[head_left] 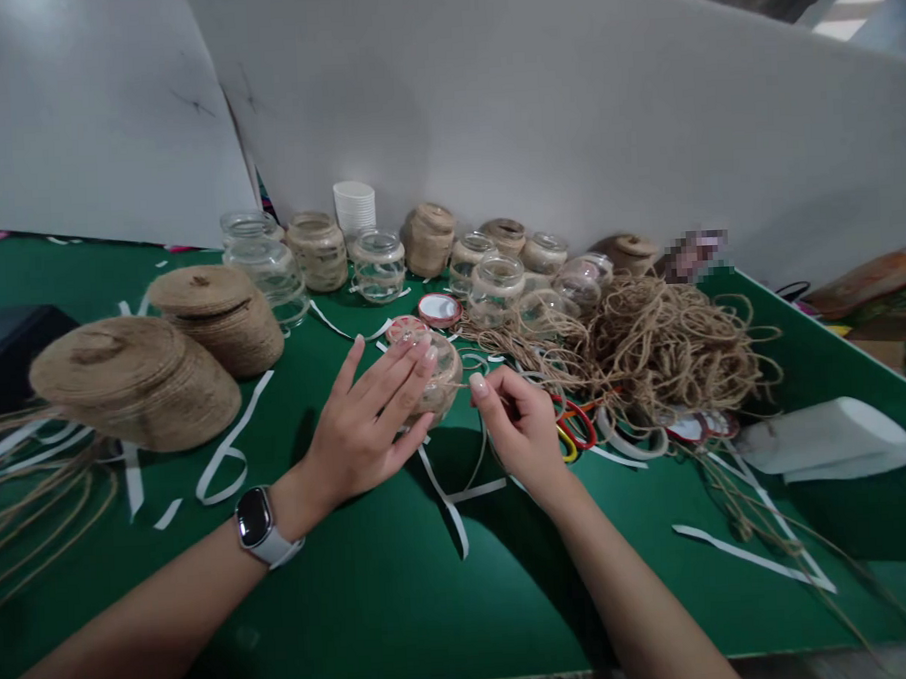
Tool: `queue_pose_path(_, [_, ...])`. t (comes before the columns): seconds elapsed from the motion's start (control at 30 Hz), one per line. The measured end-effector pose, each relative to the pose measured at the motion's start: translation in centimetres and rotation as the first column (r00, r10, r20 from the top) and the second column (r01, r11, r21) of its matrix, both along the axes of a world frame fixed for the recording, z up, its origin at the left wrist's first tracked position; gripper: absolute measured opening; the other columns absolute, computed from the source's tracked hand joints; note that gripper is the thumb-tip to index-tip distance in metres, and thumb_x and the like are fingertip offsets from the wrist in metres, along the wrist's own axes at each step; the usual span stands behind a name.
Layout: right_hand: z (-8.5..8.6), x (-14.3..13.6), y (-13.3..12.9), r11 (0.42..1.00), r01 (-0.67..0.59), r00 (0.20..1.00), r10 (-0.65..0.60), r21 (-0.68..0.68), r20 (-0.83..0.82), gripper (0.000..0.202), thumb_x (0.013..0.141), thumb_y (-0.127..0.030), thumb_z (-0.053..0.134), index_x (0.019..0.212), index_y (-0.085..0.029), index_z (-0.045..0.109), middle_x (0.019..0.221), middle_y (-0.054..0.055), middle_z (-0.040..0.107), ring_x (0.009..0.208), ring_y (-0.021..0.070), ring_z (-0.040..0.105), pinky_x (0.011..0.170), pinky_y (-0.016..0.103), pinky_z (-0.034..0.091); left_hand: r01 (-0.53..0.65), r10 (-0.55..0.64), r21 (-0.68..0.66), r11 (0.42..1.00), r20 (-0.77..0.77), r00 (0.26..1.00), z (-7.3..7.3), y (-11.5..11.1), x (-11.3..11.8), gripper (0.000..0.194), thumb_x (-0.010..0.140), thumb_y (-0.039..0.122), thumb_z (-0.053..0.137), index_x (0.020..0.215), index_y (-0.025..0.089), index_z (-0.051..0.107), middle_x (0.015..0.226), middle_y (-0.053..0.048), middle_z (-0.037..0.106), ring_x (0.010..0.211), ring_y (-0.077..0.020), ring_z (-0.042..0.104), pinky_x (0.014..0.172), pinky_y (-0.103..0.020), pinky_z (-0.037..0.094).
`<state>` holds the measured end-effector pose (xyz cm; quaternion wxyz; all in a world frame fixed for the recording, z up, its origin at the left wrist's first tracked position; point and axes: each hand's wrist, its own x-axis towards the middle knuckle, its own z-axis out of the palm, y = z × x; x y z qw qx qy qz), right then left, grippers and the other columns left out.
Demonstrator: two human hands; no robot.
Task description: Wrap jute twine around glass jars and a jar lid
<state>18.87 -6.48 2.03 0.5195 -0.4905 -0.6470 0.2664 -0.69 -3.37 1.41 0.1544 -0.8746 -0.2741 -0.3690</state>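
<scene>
A small glass jar [445, 372] with some twine around it lies on the green table in the middle. My left hand [373, 411], with a watch on the wrist, rests on the jar, its fingers spread out. Just right of the jar, my right hand [514, 417] pinches a short strand of twine [459, 384] that reaches to the jar. Strips of white tape [449, 510] lie below the hands. Behind the right hand are scissors [577, 426] with red and yellow handles, partly hidden.
Two twine-covered jars [136, 383] stand at the left. Glass jars [379, 266], some twine-wrapped, line the back beside stacked white cups [355, 206]. A twine heap [670, 340] and a white roll [833, 438] lie right. A grey partition [488, 98] rises behind.
</scene>
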Motion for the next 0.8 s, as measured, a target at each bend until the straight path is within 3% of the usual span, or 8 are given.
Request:
queue_pose_path(0.27, [0.1, 0.1, 0.3, 0.998, 0.067, 0.998, -0.068, 0.016, 0.017, 0.036, 0.093, -0.047, 0.050, 0.070, -0.020, 0.055, 0.053, -0.007, 0.035, 0.049, 0.0082, 0.030, 0.047, 0.024, 0.024, 0.028, -0.026, -0.021, 0.999, 0.051, 0.998, 0.4, 0.0, 0.3, 0.063, 0.083, 0.015, 0.061, 0.143, 0.016, 0.038, 0.129, -0.014, 0.062, 0.131, -0.0305, 0.051, 0.114, -0.055, 0.033])
queue_pose_path(0.6, [-0.2, -0.7, 1.6, 0.990, 0.129, 0.990, -0.132, 0.057, 0.050, 0.033, 0.093, -0.044, 0.051, 0.071, -0.020, 0.053, 0.054, -0.006, 0.042, 0.050, 0.0080, 0.032, 0.048, 0.023, 0.025, 0.057, -0.056, -0.007, 0.998, 0.058, 0.997, -0.2, 0.3, 0.2, 0.070, 0.083, 0.015, 0.062, 0.147, 0.018, 0.033, 0.136, -0.013, 0.058, 0.133, -0.0297, 0.048, 0.114, -0.052, 0.036])
queue_pose_path(0.8, [0.2, -1.0, 1.8, 0.979, 0.161, 0.978, -0.175, 0.125, 0.112, 0.033, 0.093, -0.042, 0.052, 0.069, -0.020, 0.052, 0.054, -0.006, 0.044, 0.049, 0.0075, 0.033, 0.050, 0.022, 0.028, 0.059, -0.056, -0.030, 0.998, 0.086, 0.995, -0.2, 0.2, 0.4, 0.067, 0.082, 0.013, 0.062, 0.144, 0.019, 0.037, 0.134, -0.012, 0.060, 0.133, -0.0284, 0.049, 0.115, -0.050, 0.036])
